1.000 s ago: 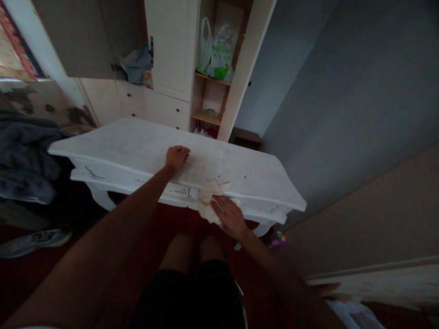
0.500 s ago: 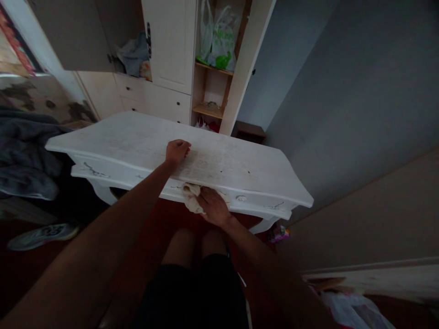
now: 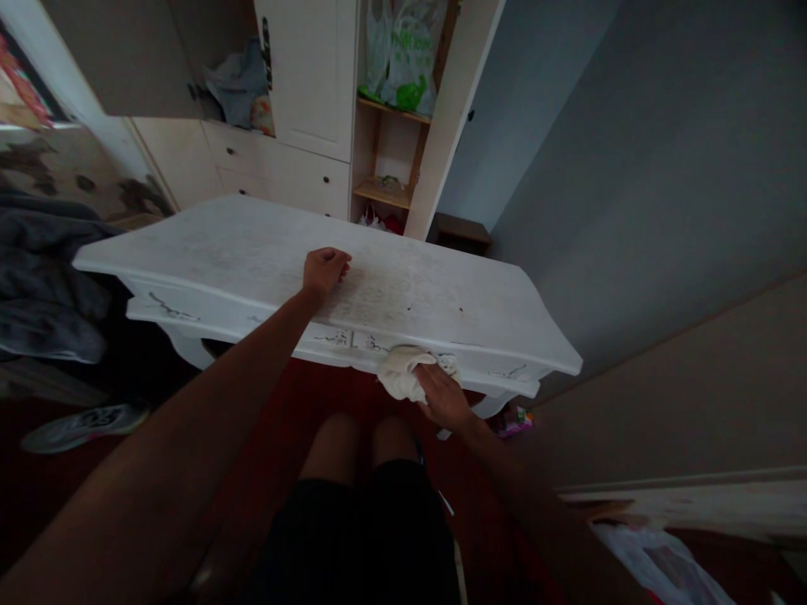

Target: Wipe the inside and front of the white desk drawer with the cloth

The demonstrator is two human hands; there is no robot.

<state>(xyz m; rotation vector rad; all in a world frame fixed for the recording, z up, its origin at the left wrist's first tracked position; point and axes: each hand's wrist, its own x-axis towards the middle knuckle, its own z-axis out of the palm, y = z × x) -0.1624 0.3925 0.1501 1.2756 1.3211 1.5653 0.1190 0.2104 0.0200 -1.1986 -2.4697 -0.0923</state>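
Note:
A white dressing table [image 3: 466, 286] with a grimy, smudged top stands in front of me. On that top rests my left hand [image 3: 324, 270], curled into a loose fist, with nothing seen in it. My right hand [image 3: 445, 393] grips a cream cloth [image 3: 403, 371] against the front drawer edge, right of the middle. The cloth is bunched and hangs slightly below the edge. Dark carved ornament [image 3: 340, 338] shows on the drawer front to the left of the cloth, and a pale knob shows partly just beside my right hand.
Behind the table stands a white wardrobe [image 3: 308, 84] with open doors and plastic bags [image 3: 407, 63] on a shelf. Grey fabric [image 3: 50, 277] is heaped at the left, above a shoe [image 3: 85, 427] on the red floor. A grey wall [image 3: 661, 168] rises at the right. A plastic bag [image 3: 656, 559] lies lower right.
My right hand has slid the cloth to the right along the drawer front, uncovering the carved ornament near the middle. My left fist stays in place on the top.

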